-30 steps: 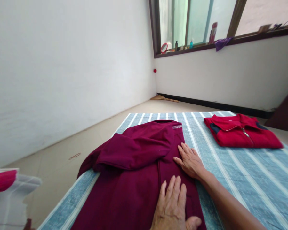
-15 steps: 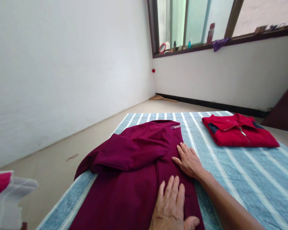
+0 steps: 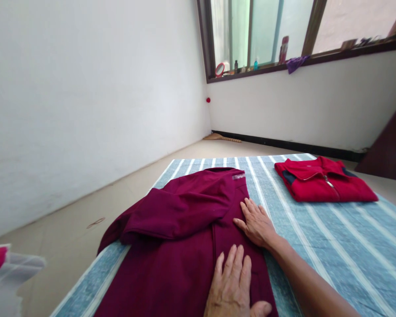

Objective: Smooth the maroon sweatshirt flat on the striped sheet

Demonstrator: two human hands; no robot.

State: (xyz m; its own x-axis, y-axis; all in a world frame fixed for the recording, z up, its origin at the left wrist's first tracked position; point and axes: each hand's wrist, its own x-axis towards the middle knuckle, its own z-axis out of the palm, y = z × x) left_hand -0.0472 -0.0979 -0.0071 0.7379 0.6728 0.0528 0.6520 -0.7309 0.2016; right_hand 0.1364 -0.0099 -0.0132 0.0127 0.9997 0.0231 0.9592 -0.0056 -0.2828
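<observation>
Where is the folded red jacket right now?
The red jacket lies folded at the far right of the striped sheet, apart from the maroon garment under both hands, below the window sill.

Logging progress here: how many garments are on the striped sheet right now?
2: a maroon garment lying under both hands on the near left, and a folded red jacket at the far right. Nothing visibly hidden underneath.

A folded red jacket (image 3: 323, 179) lies on a striped blue sheet (image 3: 343, 246); bottles (image 3: 283, 49) and a purple cloth (image 3: 294, 63) line the windowsill (image 3: 333, 56).
</observation>
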